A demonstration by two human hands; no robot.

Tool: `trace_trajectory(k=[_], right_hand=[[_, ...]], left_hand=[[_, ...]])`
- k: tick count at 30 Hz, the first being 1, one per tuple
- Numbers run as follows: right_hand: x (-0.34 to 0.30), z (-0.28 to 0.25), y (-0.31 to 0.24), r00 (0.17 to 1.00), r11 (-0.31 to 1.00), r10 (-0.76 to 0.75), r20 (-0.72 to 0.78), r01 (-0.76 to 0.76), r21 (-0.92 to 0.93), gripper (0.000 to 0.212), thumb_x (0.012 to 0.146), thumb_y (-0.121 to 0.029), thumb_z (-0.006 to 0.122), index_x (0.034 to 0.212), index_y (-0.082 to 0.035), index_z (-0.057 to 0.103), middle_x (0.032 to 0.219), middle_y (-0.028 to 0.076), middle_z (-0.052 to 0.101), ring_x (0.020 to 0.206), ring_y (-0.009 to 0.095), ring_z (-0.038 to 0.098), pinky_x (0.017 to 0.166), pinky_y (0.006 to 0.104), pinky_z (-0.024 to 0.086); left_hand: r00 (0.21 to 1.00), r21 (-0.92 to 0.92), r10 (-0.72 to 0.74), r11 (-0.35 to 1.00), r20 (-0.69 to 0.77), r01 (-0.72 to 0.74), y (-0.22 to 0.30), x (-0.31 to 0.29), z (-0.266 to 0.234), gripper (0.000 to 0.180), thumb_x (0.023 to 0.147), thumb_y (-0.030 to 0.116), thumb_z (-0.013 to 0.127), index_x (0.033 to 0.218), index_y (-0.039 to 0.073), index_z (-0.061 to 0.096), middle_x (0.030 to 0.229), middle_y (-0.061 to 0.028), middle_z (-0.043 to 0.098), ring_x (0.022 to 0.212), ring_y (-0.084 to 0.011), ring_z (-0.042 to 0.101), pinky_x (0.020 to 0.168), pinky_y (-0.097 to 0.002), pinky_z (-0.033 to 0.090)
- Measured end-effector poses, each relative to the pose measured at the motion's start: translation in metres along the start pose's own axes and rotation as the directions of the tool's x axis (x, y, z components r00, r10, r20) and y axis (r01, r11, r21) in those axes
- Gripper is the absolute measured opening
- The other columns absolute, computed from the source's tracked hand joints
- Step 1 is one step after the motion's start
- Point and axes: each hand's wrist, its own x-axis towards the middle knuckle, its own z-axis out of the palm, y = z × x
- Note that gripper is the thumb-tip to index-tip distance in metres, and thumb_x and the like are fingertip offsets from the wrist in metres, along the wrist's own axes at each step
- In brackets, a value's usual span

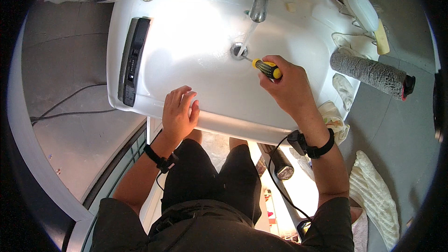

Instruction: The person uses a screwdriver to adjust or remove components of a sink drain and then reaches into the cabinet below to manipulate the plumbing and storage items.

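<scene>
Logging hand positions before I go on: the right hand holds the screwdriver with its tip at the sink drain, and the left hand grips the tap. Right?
Not quite. In the head view the left hand rests on the sink's front rim, far from the tap. The rest holds: the right hand holds the screwdriver, tip at the drain.

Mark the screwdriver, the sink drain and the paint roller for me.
screwdriver (pixel 268 68): head view, on its yellow-and-black handle, held in the right hand (pixel 284 86).
sink drain (pixel 238 50): head view, on its metal ring under the tap.
paint roller (pixel 368 72): head view, on the middle of its grey nap.
</scene>
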Motion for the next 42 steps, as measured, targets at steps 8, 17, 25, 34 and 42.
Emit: trace_trajectory(k=[8, 17, 25, 34, 42], right_hand=[[-0.004, 0.007, -0.003, 0.998, 0.999, -0.042, -0.049, 0.042, -0.009, 0.030, 0.088, -0.021, 0.071, 0.112, -0.004, 0.066, 0.094, 0.020, 0.071, 0.084, 0.038, 0.070, 0.077, 0.0431, 0.056], [0.017, 0.028, 0.020, 0.992, 0.992, -0.090, -0.086, 0.082, -0.098, 0.031, 0.089, -0.022, 0.071, 0.113, -0.004, 0.066, 0.096, 0.020, 0.071, 0.086, 0.038, 0.070, 0.079, 0.0443, 0.056], [0.056, 0.055, 0.043, 0.990, 0.969, -0.131, 0.044, 0.138, -0.204, 0.032, 0.088, -0.024, 0.072, 0.113, -0.005, 0.066, 0.092, 0.019, 0.072, 0.086, 0.038, 0.070, 0.080, 0.0453, 0.055], [0.072, 0.062, 0.043, 0.987, 0.975, -0.016, 0.161, 0.051, -0.215, 0.030, 0.087, -0.024, 0.073, 0.110, -0.005, 0.066, 0.090, 0.019, 0.072, 0.087, 0.039, 0.070, 0.079, 0.0468, 0.055], [0.084, 0.061, 0.052, 0.984, 0.959, -0.089, 0.152, 0.126, -0.255, 0.033, 0.087, -0.025, 0.073, 0.105, 0.003, 0.067, 0.082, 0.021, 0.069, 0.070, 0.031, 0.066, 0.068, 0.0397, 0.052]], left_hand=[[1.000, -0.002, -0.006, 1.000, -0.025, 0.006, 0.001, 0.000, 0.002, 0.028, 0.082, 0.003, 0.064, 0.110, 0.004, 0.060, 0.116, -0.0163, 0.062, 0.103, -0.0366, 0.060, 0.089, -0.0457, 0.048], [0.997, 0.027, 0.047, 0.999, -0.056, -0.046, 0.005, 0.006, 0.001, 0.030, 0.076, 0.002, 0.066, 0.105, 0.004, 0.058, 0.111, -0.0145, 0.062, 0.096, -0.0339, 0.060, 0.084, -0.0435, 0.048], [0.997, 0.030, 0.046, 0.999, -0.064, -0.044, 0.004, 0.005, -0.001, 0.029, 0.076, 0.002, 0.066, 0.104, 0.004, 0.058, 0.111, -0.0142, 0.062, 0.098, -0.0333, 0.061, 0.084, -0.0428, 0.048], [0.996, -0.022, 0.024, 0.999, -0.086, -0.026, 0.004, 0.003, -0.002, 0.030, 0.077, 0.001, 0.065, 0.107, 0.004, 0.059, 0.111, -0.0146, 0.062, 0.100, -0.0345, 0.061, 0.085, -0.0443, 0.048], [0.992, 0.013, 0.028, 1.000, -0.119, -0.027, 0.005, 0.003, -0.005, 0.028, 0.075, 0.003, 0.067, 0.102, 0.004, 0.057, 0.106, -0.0113, 0.061, 0.096, -0.0293, 0.061, 0.085, -0.0403, 0.048]])
